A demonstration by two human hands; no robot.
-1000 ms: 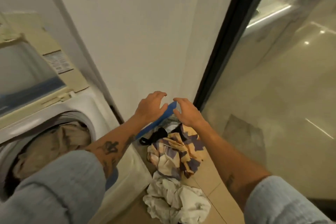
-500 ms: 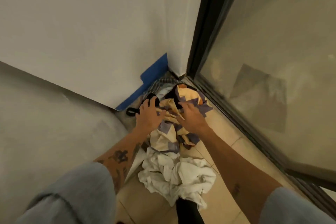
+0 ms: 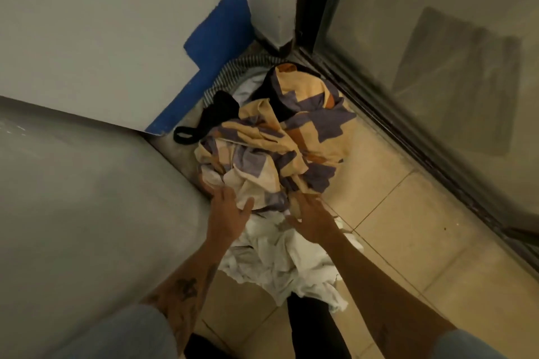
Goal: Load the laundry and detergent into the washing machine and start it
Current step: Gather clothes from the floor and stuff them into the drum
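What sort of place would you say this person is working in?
Probably a home laundry corner: a heap of clothes lies on a tiled floor, between a grey side, likely the washing machine, and a glass door.

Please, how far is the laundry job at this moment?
Done: nothing can be confirmed; the washing machine shows only its side, not the drum. In hand: the left hand and right hand, both open, reach onto the patterned cloth of the pile on the tiled floor; neither grips yet. Left: lifting this cloth, the white cloth and black garment, then detergent and starting it.
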